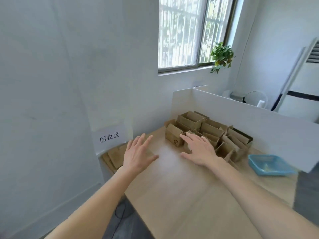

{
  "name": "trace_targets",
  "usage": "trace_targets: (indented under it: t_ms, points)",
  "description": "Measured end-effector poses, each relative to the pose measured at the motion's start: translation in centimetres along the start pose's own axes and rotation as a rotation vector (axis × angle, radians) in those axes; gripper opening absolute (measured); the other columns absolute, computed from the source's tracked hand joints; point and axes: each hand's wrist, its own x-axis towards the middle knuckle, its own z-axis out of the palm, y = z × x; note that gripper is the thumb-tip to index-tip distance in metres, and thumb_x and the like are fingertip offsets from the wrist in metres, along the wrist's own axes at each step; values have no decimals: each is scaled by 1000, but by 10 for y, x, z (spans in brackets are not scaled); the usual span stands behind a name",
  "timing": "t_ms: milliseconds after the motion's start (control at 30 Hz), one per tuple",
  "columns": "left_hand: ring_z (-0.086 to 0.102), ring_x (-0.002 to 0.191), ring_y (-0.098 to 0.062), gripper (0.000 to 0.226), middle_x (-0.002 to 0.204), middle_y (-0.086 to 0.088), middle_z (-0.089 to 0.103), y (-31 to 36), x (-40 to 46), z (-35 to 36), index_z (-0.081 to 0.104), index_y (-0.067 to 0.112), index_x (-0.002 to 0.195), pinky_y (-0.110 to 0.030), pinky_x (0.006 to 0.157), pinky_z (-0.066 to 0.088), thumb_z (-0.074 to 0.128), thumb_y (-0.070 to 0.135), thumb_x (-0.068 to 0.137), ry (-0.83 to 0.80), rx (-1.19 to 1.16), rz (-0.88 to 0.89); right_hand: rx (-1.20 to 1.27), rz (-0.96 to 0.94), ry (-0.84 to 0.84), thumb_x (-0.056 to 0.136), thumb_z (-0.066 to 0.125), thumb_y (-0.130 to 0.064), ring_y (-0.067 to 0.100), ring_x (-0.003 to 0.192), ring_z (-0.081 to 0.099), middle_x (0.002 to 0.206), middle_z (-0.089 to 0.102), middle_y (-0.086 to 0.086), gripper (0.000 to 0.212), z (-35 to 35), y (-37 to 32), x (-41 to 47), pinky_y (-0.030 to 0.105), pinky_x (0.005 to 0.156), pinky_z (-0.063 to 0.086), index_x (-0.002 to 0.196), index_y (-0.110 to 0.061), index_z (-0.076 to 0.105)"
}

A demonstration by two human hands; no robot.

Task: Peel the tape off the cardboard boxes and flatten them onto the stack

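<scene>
1. The stack of flattened brown cardboard sheets (113,158) is partly covered by the open left hand (138,152);
2. the small brown cardboard boxes (210,133) are blurred, their tape unreadable;
3. the pale-blue plastic mesh basket's (269,165) contents are indistinct.

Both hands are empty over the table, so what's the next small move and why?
Probably close the right hand on the nearest upright box: its fingers already reach it, the left hand is open, and the flattened stack waits left.
</scene>
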Motion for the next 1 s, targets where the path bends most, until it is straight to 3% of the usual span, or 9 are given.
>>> trace_targets:
  t_ms: [200,600,800,1000]
  points:
    - [14,156,-23,88,170,-1,14,133,-10,-25,14,37,161,-40,127,8,57,66,91,14,-32,126,-21,116,75,94,53,-61,17,154,19,168,21,-6,75,-76,97,-96,44,127,11,159,-39,22]
    - [20,154,-20,90,168,-1,21,407,-51,45,19,39,160,-44,125,17,62,69,86,-34,-203,176,-102,257,21,90,61,-58,19,152,25,167,23,-5,81,-126,348,-290,43,124,21,159,-38,22]
    - [22,153,-25,89,167,-2,24,477,-51,77,21,39,160,-43,123,19,62,70,87,-49,-208,168,-80,287,13,88,62,-63,17,151,26,165,28,-6,84,-119,430,-325,46,123,25,158,-41,22]
    - [36,145,-29,94,160,-4,37,480,-11,135,26,38,158,-49,115,38,69,68,81,-60,-258,91,-46,254,-29,88,64,-56,18,150,29,165,27,-5,83,-92,477,-291,43,123,24,158,-39,23]
